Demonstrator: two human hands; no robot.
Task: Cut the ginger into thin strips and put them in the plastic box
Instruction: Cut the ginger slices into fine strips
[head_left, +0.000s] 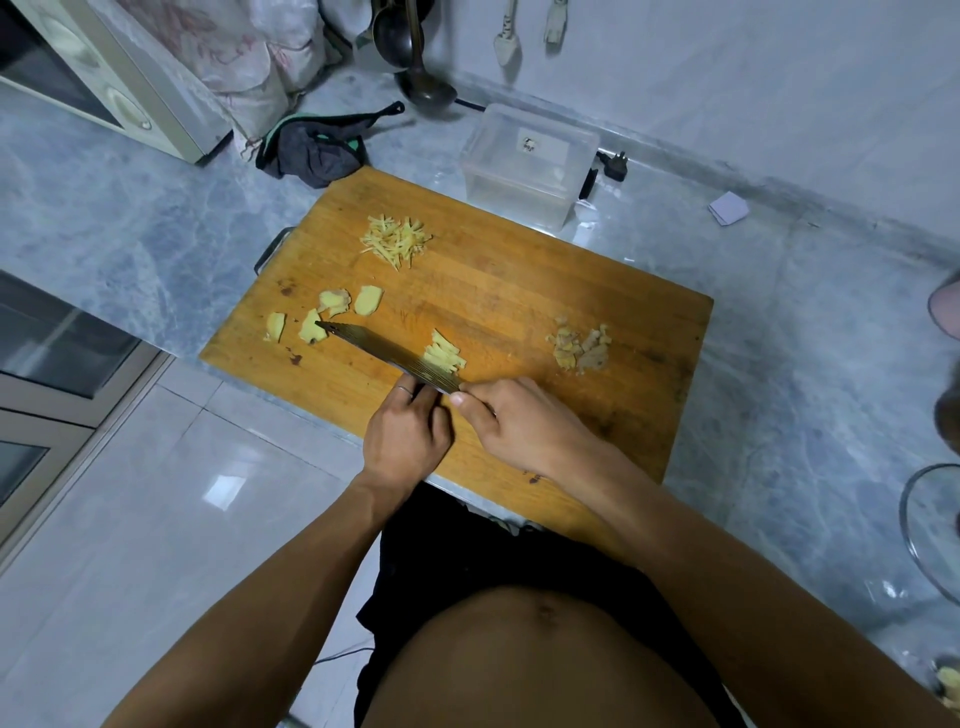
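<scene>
A wooden cutting board (519, 291) lies on the marble counter. On it are a pile of thin ginger strips (397, 241), several ginger slices (335, 302) at the left, and a small cluster of cut strips (444, 356) beside the knife blade (384, 358). My right hand (519, 423) grips the knife handle, which it hides, with the thumb by the blade's heel. The fingers of my left hand (405, 436) touch the blade's flat side near its heel. The clear plastic box (519, 195) stands at the board's far edge, with no ginger visible inside.
Brownish ginger peel scraps (579, 348) lie on the board's right side. A dark cloth (317, 150), a ladle (423, 88) and an oven (104, 78) are at the back left. A plug (613, 166) sits behind the box; a glass lid (930, 535) is at the right.
</scene>
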